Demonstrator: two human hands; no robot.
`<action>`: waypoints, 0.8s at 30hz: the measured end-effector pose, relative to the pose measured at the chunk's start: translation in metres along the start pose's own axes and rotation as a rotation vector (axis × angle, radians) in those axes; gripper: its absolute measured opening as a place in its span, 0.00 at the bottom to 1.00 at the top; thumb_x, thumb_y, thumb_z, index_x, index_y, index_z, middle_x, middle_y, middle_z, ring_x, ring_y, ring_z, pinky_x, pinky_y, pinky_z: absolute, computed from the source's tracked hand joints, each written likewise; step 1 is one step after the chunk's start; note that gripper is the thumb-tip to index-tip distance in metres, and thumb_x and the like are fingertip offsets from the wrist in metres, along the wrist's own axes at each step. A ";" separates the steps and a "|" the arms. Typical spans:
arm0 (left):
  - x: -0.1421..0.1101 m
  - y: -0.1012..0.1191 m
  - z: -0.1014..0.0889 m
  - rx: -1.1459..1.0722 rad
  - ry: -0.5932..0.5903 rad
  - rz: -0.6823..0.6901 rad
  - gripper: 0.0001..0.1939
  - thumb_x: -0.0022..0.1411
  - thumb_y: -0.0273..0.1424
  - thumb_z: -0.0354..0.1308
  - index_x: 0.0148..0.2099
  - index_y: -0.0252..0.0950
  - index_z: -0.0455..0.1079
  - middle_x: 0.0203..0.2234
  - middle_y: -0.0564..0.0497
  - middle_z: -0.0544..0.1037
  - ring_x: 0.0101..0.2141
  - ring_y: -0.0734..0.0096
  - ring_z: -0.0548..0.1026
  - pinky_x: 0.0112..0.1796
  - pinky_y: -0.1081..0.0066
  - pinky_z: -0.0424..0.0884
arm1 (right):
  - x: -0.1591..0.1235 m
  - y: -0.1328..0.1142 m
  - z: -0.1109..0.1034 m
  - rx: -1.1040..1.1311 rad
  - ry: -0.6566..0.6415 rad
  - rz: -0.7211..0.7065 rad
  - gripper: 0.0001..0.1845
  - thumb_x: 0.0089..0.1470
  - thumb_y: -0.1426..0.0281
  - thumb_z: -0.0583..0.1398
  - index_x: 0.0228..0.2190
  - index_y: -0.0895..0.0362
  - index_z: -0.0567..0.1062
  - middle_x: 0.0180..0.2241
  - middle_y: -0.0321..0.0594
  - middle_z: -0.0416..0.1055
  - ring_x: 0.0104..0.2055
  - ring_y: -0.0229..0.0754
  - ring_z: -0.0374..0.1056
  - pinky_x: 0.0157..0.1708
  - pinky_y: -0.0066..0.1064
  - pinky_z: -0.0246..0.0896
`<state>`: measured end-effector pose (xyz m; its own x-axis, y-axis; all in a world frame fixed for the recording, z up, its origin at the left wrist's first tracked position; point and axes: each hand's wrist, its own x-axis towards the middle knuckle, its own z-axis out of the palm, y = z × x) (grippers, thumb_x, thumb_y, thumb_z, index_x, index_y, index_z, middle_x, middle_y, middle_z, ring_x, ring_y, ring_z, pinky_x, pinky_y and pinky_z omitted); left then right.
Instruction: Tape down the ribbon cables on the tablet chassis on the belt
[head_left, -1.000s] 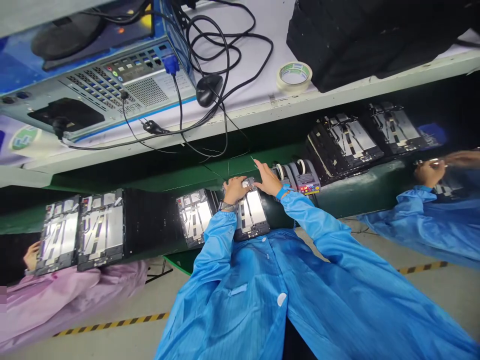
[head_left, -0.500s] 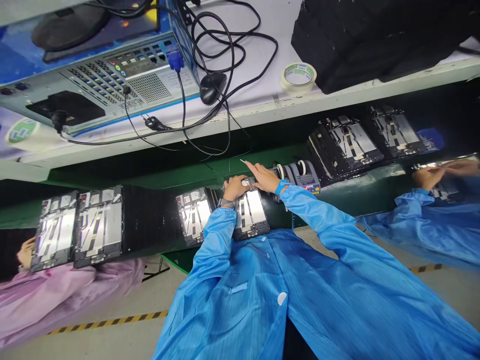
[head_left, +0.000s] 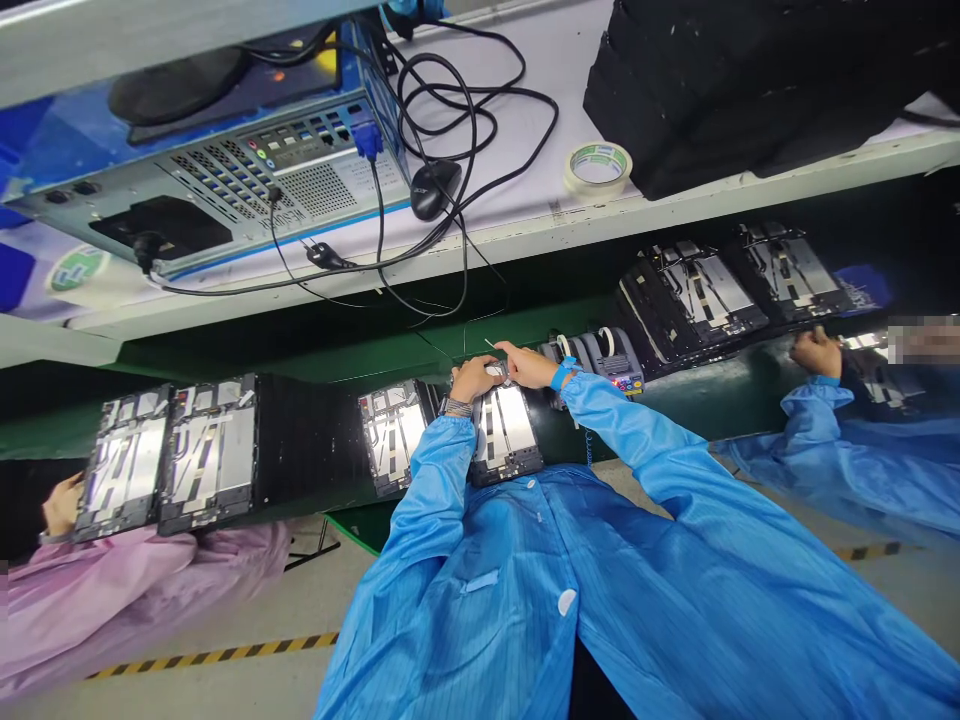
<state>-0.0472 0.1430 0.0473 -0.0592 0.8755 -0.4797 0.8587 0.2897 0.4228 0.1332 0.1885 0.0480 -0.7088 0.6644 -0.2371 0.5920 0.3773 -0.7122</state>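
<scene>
An opened tablet with its pale battery plates bare lies in front of me, against the front of my smock. My left hand bends over its upper left end, fingers closed on that edge. At the upper right end my right hand is closed, with a thin pale stick poking out past its fingers. The stick's kind is too small to tell. Both hands nearly meet, hiding the tablet's top part. A second opened tablet lies just left of my left forearm.
Tape dispensers stand right of my right hand. Stacked opened tablets lie further right. Co-workers' hands show at both sides. Above, a shelf carries a computer case, cables, a mouse and a tape roll.
My right hand has lowered toward the tablet's top end, its raised finger now bent in and the pale stick lower. My left hand stays at the tablet. The co-worker's hand at right has shifted left.
</scene>
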 end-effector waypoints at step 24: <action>0.000 0.001 0.000 0.004 0.010 0.016 0.30 0.56 0.49 0.67 0.59 0.47 0.74 0.55 0.45 0.79 0.59 0.45 0.71 0.60 0.48 0.57 | 0.004 0.021 -0.002 -0.047 0.163 0.234 0.64 0.37 0.53 0.77 0.68 0.56 0.54 0.49 0.52 0.74 0.48 0.57 0.73 0.45 0.41 0.67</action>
<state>-0.0463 0.1434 0.0482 -0.0502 0.8840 -0.4648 0.8614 0.2738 0.4278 0.1439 0.2005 0.0337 -0.4820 0.8306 -0.2787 0.7519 0.2289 -0.6183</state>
